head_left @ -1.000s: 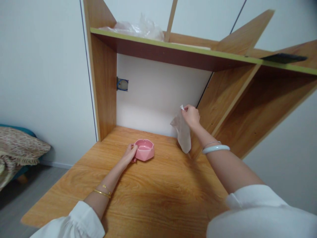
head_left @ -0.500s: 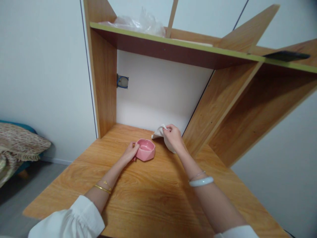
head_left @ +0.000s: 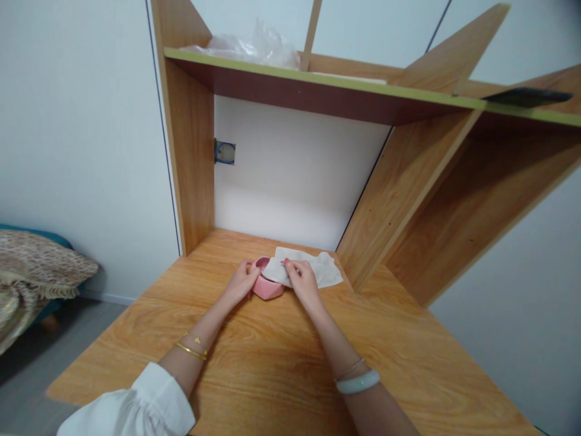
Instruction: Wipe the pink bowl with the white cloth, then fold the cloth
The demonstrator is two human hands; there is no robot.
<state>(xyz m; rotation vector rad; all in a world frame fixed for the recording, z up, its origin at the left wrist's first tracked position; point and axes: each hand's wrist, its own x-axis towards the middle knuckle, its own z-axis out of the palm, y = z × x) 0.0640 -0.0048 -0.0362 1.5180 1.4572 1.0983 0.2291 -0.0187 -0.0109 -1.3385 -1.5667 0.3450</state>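
A small pink faceted dish sits near the back of the wooden desk. My left hand grips its left rim, fingers curled round the edge. My right hand pinches a white cloth and presses it over the top of the dish. The cloth spreads to the right onto the desk and hides most of the dish's inside.
A wooden shelf runs above the desk with a crumpled clear plastic bag on it and a dark flat object at the right. Slanted wooden panels close in the right side. A patterned blanket lies at far left.
My right hand came down from beside the slanted panel with the cloth and laid it over the pink dish. My left hand kept its hold on the dish.
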